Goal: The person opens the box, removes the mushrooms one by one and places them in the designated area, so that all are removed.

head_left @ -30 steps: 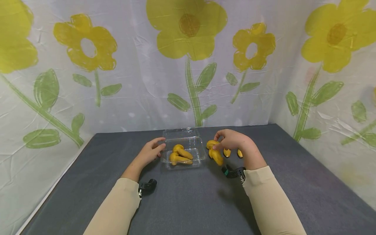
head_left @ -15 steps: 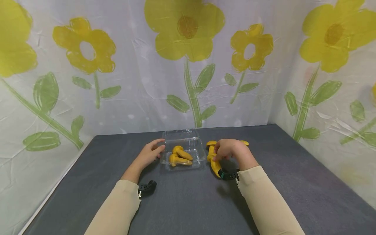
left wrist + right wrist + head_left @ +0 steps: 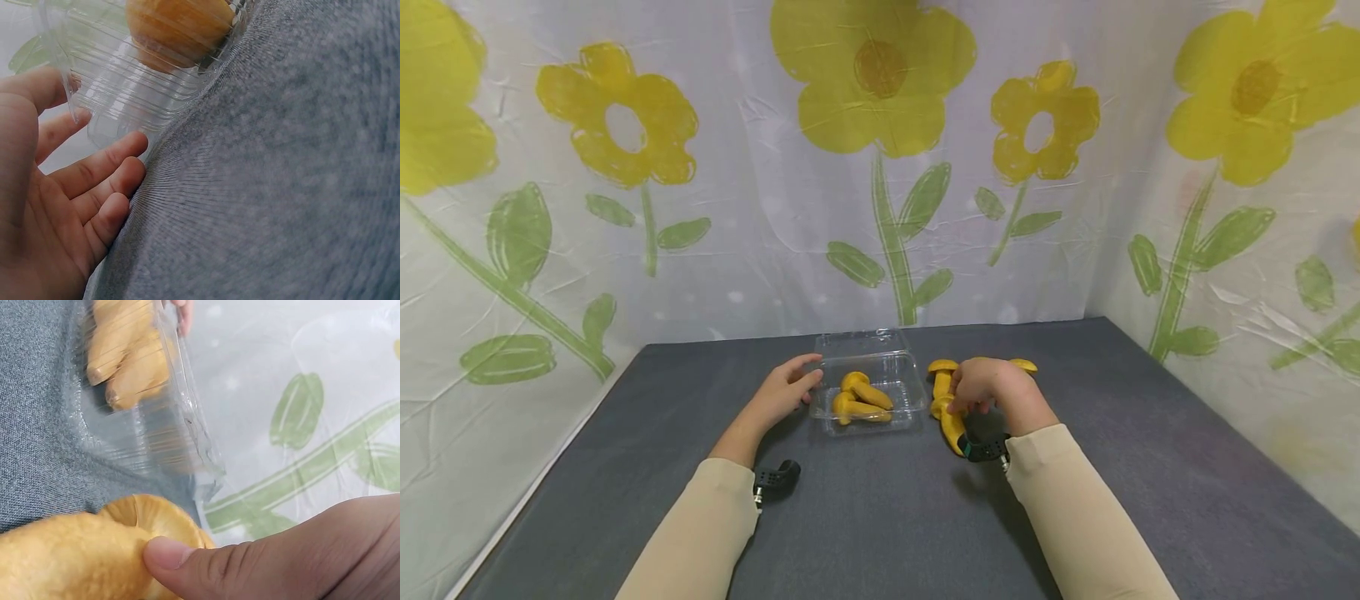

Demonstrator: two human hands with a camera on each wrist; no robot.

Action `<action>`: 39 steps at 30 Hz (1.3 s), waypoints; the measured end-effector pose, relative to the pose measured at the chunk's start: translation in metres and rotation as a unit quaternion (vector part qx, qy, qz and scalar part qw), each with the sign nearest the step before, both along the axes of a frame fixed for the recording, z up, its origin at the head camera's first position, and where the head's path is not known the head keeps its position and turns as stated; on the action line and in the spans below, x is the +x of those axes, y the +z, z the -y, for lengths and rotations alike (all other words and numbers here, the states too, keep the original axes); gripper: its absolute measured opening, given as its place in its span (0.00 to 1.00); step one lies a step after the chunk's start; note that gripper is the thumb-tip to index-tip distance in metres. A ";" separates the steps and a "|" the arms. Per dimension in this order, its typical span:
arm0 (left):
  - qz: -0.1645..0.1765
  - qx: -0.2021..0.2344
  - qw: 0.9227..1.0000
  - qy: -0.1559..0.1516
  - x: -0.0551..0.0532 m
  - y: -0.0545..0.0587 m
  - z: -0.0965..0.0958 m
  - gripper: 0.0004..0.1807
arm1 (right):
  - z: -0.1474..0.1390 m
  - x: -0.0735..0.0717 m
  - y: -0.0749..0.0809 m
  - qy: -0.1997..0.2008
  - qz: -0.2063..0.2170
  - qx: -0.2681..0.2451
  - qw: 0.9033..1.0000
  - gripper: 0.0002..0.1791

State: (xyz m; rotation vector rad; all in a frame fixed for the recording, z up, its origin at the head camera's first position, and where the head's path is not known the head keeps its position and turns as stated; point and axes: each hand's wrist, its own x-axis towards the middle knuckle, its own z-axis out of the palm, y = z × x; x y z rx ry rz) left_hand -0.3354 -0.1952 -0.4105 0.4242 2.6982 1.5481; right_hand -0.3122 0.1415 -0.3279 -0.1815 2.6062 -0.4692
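Observation:
A yellow mushroom [image 3: 952, 433] is pinched near its cap by my right hand [image 3: 988, 385], just right of the clear plastic container. The thumb presses on it in the right wrist view, while the other fingers are hidden there. Two more yellow mushrooms [image 3: 867, 409] lie inside the clear container [image 3: 916, 385], whose lid stands raised at the back. On the container's left side rests my left hand [image 3: 778, 390]. Thumb and index tips touch the rim in the left wrist view, and the other fingers lie loosely along the table.
Behind my right hand lie further yellow mushrooms, one upright-looking mushroom [image 3: 942, 377] and another showing only its cap [image 3: 1024, 365]. A grey cloth [image 3: 880, 517] covers the table. Around it hangs a white curtain [image 3: 730, 275] with printed flowers.
My right hand has brought the mushroom lower and nearer to me, uncovering another mushroom behind it. Over the last half second it has barely moved. My left hand has stayed at the container.

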 end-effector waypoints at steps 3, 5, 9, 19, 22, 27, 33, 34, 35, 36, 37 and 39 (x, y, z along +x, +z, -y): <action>0.000 0.001 1.000 -0.001 0.001 0.000 0.000 0.25 | 0.001 0.002 0.004 0.001 -0.005 -0.008 1.000 0.16; 0.000 0.001 1.000 -0.001 0.001 0.001 0.000 0.25 | 0.001 0.004 0.008 0.002 -0.016 -0.013 1.000 0.16; 0.002 0.001 1.000 0.003 0.000 0.000 0.000 0.24 | 0.005 0.007 0.016 0.006 -0.053 -0.013 0.998 0.20; 0.010 0.001 1.000 0.009 0.000 0.001 -0.001 0.24 | 0.033 0.022 0.029 0.045 -0.181 -0.015 0.982 0.18; 0.010 0.005 1.000 0.007 0.001 0.000 -0.001 0.24 | 0.048 0.024 0.024 0.073 -0.239 -0.030 0.968 0.17; 0.013 0.008 1.000 0.005 0.001 -0.001 -0.001 0.25 | 0.077 0.028 0.003 0.120 -0.315 -0.056 0.940 0.13; 0.008 0.005 1.000 0.004 0.000 -0.002 -0.001 0.25 | 0.098 0.030 -0.018 0.157 -0.324 -0.081 0.930 0.15; 0.007 0.004 1.000 0.003 0.000 -0.002 -0.001 0.24 | 0.099 0.029 -0.021 0.156 -0.313 -0.091 0.932 0.14; 0.005 0.003 1.000 0.003 0.000 -0.001 -0.001 0.24 | 0.101 0.029 -0.023 0.150 -0.299 -0.102 0.937 0.14; 0.003 0.002 1.000 0.003 0.000 -0.001 -0.001 0.24 | 0.101 0.028 -0.025 0.143 -0.286 -0.113 0.941 0.14; 0.001 0.001 1.000 0.004 0.000 -0.001 -0.001 0.24 | 0.102 0.027 -0.027 0.134 -0.274 -0.120 0.945 0.14; -0.003 -0.003 1.000 0.004 0.000 -0.001 -0.001 0.24 | 0.103 0.024 -0.031 0.115 -0.258 -0.125 0.951 0.14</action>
